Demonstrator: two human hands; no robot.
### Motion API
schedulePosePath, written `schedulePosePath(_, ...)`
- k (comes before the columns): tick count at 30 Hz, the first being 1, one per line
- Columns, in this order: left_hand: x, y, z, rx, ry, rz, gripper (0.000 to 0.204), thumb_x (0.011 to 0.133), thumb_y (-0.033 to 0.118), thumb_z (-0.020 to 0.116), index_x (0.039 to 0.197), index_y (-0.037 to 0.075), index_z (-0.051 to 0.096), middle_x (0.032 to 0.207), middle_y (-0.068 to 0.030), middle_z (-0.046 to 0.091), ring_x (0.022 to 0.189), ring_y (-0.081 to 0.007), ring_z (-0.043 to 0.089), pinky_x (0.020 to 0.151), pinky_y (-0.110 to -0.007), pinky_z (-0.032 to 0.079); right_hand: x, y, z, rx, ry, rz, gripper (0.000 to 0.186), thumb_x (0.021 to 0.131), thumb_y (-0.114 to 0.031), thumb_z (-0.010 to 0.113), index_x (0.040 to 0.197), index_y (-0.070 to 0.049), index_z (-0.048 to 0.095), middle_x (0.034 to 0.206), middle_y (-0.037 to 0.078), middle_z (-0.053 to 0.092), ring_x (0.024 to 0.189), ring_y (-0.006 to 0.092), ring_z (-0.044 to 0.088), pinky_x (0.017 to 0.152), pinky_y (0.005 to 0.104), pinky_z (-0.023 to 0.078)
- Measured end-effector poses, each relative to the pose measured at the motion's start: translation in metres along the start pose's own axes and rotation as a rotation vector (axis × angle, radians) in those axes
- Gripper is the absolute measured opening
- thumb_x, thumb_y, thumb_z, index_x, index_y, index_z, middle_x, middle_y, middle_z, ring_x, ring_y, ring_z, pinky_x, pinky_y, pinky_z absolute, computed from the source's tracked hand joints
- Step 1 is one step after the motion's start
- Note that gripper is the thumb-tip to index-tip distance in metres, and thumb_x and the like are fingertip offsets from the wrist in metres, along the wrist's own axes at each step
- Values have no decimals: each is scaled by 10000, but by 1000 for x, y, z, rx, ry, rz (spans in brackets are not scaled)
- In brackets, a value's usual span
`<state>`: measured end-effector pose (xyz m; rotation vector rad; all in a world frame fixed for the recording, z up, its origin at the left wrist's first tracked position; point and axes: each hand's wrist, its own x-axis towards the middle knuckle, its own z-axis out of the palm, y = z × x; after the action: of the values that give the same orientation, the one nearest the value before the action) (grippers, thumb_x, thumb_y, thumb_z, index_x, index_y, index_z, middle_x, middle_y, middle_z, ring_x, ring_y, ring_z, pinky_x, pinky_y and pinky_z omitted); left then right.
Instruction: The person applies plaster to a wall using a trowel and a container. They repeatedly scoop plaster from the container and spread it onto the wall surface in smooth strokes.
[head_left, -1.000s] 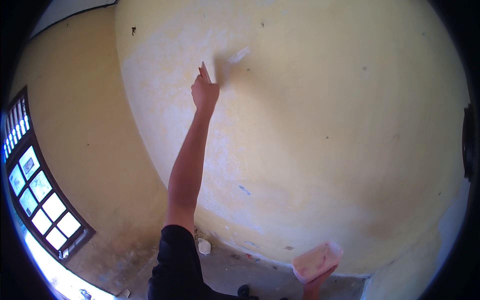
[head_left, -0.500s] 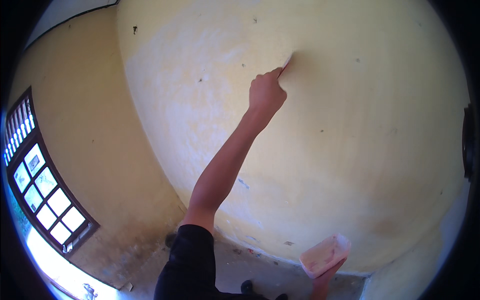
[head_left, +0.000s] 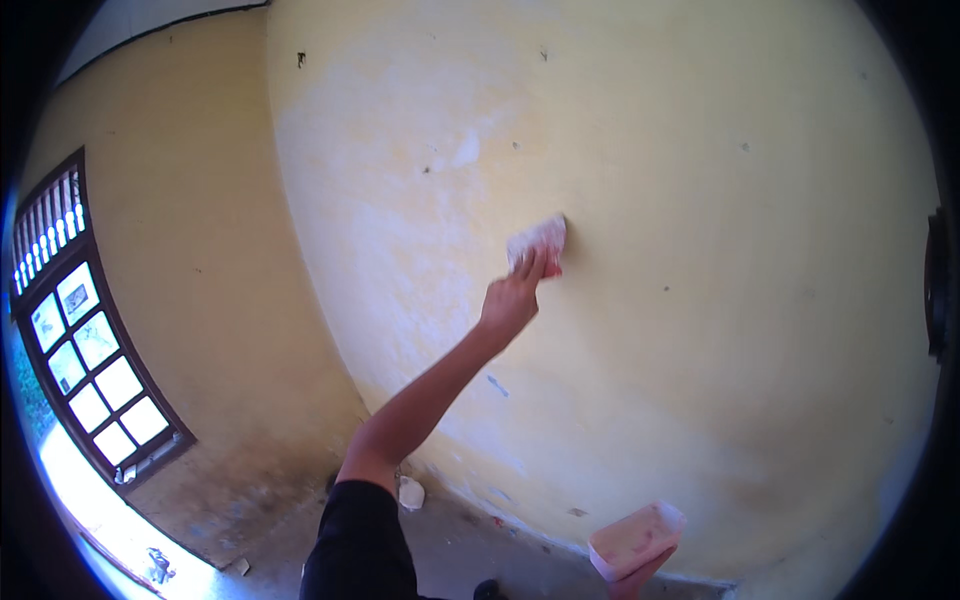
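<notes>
My left hand is stretched out to the wall, its fingers closed around a broad red putty scraper. The scraper is smeared with white, and its face is turned towards me. One corner of it is at the yellow wall or very near; I cannot tell if it touches. Lower right, my right hand holds a pinkish rectangular plastic tub from below. The tub is tilted, and pale and reddish smears show inside. Most of that hand is hidden under the tub.
Whitish patches cover the wall's left part, with small dark holes about. A side wall with a dark-framed window stands at left. A white lump lies on the grey floor by the wall's foot. A dark object is at far right.
My left hand has come down the wall with the scraper, which has turned from edge-on to showing its face. The tub stays low at right. The view has shifted slightly.
</notes>
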<state>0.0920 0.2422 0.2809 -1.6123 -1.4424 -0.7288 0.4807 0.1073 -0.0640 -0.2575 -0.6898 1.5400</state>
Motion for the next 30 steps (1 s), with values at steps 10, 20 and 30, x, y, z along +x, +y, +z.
schedulePosePath(10,81,-158,-112,-648,301,-752,174,854,96,588,859,-38,698,662,-100,672,544,-133,613,492,-307,460,24,24,67,57,-3,123,525,942,-662,447,997,-144,517,775,-13,509,678,134,536,552,311,475)
schedulePosePath(20,144,-147,-102,-270,230,-570,177,768,91,575,837,7,714,703,-222,663,646,-353,671,620,-448,519,17,42,88,118,112,292,476,946,-634,473,923,-160,504,713,-29,468,605,125,483,493,308,416)
schedulePosePath(30,108,-18,-113,-204,192,-243,455,827,13,521,1257,80,655,811,-297,643,729,-460,647,700,-510,531,16,34,74,177,279,311,443,949,-607,499,848,-175,491,651,-46,427,532,116,430,434,304,357)
